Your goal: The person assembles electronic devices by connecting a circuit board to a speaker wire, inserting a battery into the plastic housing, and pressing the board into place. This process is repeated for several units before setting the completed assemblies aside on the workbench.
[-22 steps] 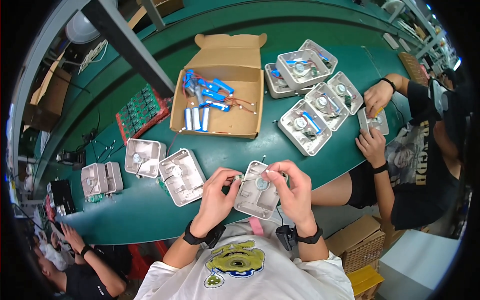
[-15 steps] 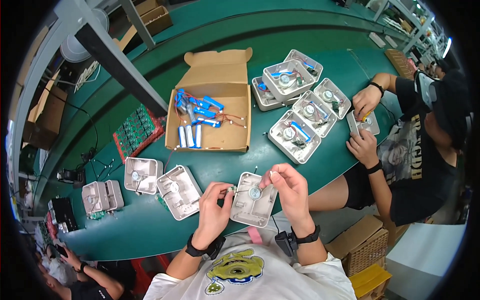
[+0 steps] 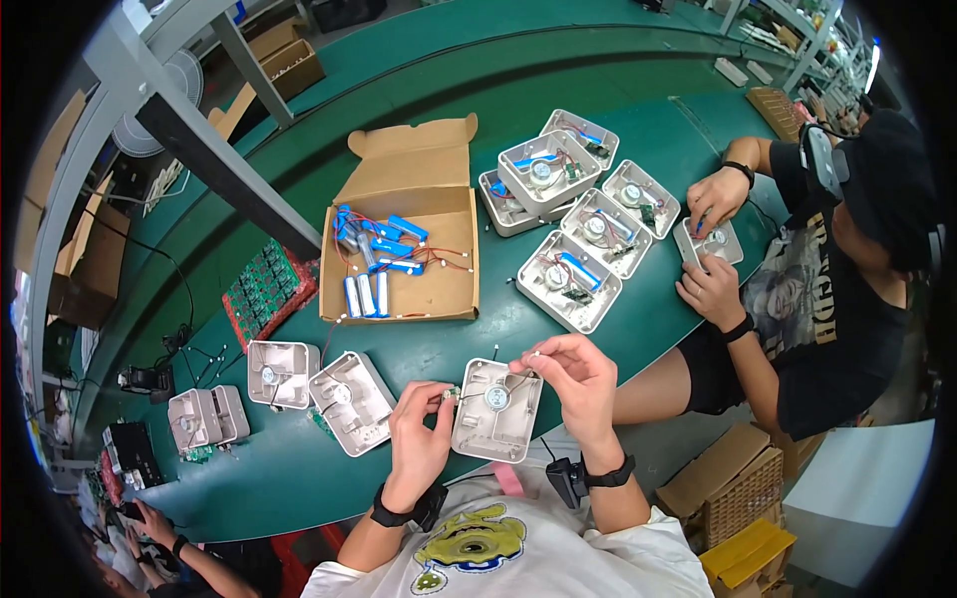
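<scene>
Green desk [image 3: 299,478] below, left hand [image 3: 419,439] grip clamps the grey plastic housing [image 3: 495,411]; right hand [image 3: 573,384] grip pinches its thin wire [image 3: 523,361].

- An open brown cardboard box [image 3: 431,289] with its flaps folded back stands mid-bench, holding blue and white cylindrical cells with wires.
- Closed brown cardboard cartons [image 3: 284,60] sit at the far left, beyond the green bench [image 3: 638,80].
- More brown cartons [image 3: 85,264] stand at the left edge, behind the grey frame.
- A brown carton [image 3: 713,478] and a yellow box [image 3: 748,558] rest on the floor, near right.
</scene>
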### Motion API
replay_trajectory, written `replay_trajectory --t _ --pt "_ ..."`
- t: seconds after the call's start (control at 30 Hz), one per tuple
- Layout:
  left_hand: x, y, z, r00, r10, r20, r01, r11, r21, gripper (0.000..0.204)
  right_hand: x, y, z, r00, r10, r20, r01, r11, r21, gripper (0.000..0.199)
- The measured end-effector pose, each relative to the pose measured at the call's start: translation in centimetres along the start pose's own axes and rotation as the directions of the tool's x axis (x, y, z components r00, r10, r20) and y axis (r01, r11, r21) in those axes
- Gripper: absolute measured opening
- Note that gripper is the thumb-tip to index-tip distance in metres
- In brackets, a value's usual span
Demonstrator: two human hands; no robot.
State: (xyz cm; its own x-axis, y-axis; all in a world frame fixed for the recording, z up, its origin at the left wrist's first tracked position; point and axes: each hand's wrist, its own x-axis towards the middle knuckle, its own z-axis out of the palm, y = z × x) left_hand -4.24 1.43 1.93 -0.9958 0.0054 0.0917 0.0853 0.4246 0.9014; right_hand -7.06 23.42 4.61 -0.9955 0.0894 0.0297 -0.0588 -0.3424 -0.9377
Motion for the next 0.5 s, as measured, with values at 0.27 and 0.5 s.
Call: replay_trajectory --t 0.27,0.5 --pt "-0.4 0.3 0.4 1.000 -0.005 -0.005 0.005 1.000 0.019 0.017 -0.3 -0.2 0.1 1.000 0.016 -0.017 -0.016 1.000 -0.024 0.005" --pt "0.3 -0.1 0.6 0.998 0.051 -0.048 -0.051 0.999 0.013 0.017 -0.2 -1.3 1.0 0.999 0.051 0.015 -0.049 0.990 -0.131 0.004"
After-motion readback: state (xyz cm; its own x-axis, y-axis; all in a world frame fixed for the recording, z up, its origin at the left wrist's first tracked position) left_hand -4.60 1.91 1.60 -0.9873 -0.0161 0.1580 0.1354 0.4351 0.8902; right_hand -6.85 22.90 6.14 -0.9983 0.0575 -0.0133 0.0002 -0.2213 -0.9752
